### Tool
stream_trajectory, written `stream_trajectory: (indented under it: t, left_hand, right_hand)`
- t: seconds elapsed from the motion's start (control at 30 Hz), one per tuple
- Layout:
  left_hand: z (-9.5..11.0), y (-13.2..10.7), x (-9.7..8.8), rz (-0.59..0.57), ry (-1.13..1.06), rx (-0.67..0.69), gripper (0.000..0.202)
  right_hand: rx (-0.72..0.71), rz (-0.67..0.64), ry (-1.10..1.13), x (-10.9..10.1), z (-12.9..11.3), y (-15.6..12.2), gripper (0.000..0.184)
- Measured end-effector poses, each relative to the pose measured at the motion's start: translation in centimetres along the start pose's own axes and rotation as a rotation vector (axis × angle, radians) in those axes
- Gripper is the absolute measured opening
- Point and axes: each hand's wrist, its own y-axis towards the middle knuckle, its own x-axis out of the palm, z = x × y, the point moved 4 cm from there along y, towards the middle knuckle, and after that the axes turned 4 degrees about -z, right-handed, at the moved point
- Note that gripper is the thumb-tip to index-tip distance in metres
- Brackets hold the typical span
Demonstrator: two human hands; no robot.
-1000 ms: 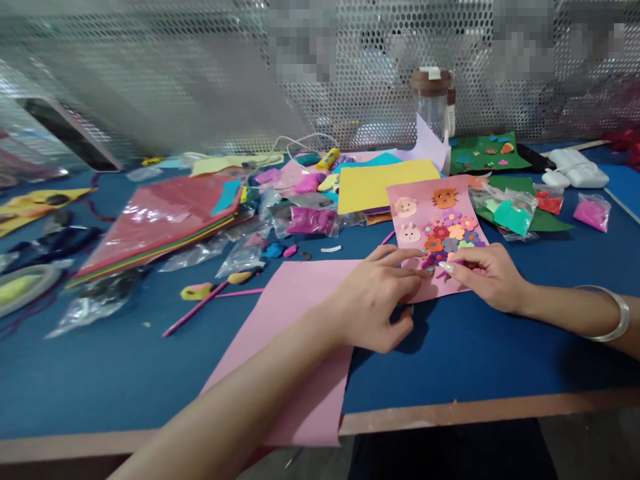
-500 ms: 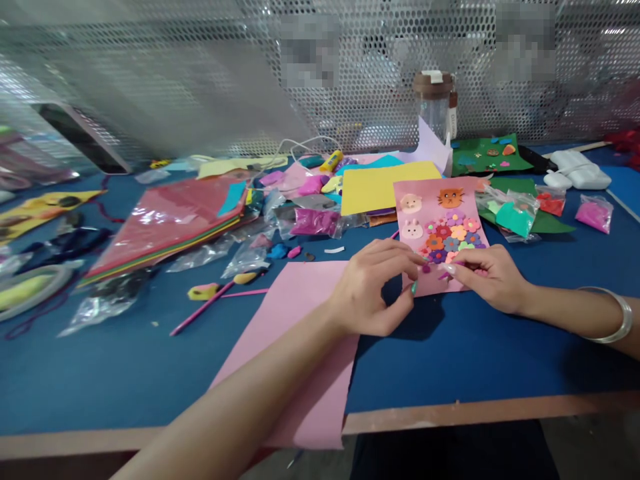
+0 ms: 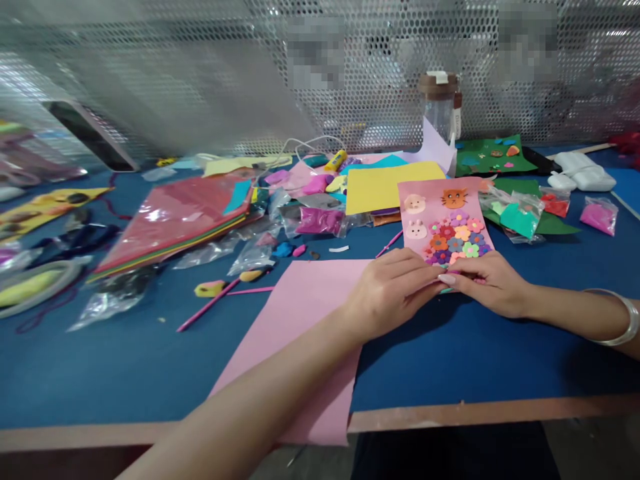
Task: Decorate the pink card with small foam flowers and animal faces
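Note:
A small pink sheet (image 3: 407, 250) bears a cluster of colourful clay flowers (image 3: 457, 237), an orange cat face (image 3: 453, 198) and two pale animal faces. Over its lower edge my left hand (image 3: 395, 290) and my right hand (image 3: 495, 283) meet, fingertips together. Both are closed in a pinch, and whatever lies between the fingers is hidden. Beneath my left forearm a larger pink sheet (image 3: 300, 300) reaches past the table's front edge.
Purple sticks (image 3: 210, 305) and yellow clay lumps (image 3: 210, 288) lie at left. Behind are bagged coloured sheets (image 3: 175, 213), clay packets (image 3: 320, 220) and a yellow sheet (image 3: 385, 190). A brown-lidded bottle (image 3: 439, 107) stands by the perforated metal screen (image 3: 200, 80). Earbuds case (image 3: 583, 172) sits right.
My left hand has moved right, and its fingers have closed in against my right fingertips. A small purple piece seen at my right fingertips before is now covered.

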Motion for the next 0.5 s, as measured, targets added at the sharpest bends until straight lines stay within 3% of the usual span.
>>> stream_trajectory:
  t: [0.17, 0.37, 0.5]
  left_hand:
    - [-0.19, -0.01, 0.16, -0.071, 0.012, -0.020, 0.012]
    - [0.20, 0.09, -0.14, -0.046, 0.001, -0.025, 0.006]
    - [-0.06, 0.07, 0.01, -0.099, -0.026, -0.070, 0.009]
  right_hand:
    - [0.028, -0.018, -0.007, 0.18, 0.41, 0.11, 0.037]
    - [0.020, -0.054, -0.012, 0.39, 0.62, 0.15, 0.035]
    - [0.003, -0.052, -0.015, 0.29, 0.36, 0.09, 0.032]
